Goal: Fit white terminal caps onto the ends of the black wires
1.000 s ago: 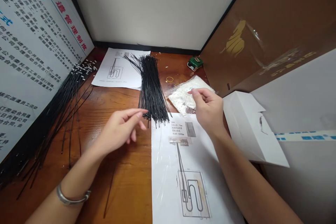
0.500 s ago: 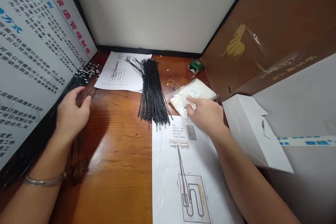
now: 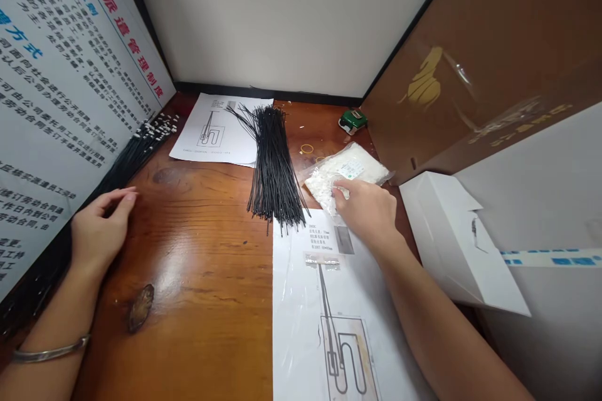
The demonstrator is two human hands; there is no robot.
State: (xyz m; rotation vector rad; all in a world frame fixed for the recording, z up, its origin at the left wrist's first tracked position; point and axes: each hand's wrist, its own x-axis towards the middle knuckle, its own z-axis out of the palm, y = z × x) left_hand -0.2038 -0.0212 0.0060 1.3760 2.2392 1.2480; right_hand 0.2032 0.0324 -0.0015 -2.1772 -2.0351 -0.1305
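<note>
My left hand (image 3: 101,229) rests near the left panel with thumb and forefinger tips together; nothing shows between them. Beside it lies a bundle of black wires (image 3: 126,156) with white connectors (image 3: 162,125) at their far ends. On the right, my right hand (image 3: 369,210) has its fingers curled at the near edge of a clear plastic bag of small white pieces (image 3: 367,160). Whatever those fingertips pinch is hidden. Between the hands lies a thick bunch of loose black wires (image 3: 277,169), dark-tipped at the near end.
A printed wiring drawing (image 3: 296,301) lies in front, and a second sheet (image 3: 188,138) at the back left. A green tape measure (image 3: 352,120) and a yellow rubber band (image 3: 306,148) lie at the back. A white carton flap (image 3: 451,232) juts in from the right.
My left hand has drawn back toward me and left; the thin dark wires at it are gone from its fingers. My right hand has stayed at the bag, its fingers curling slightly more.
</note>
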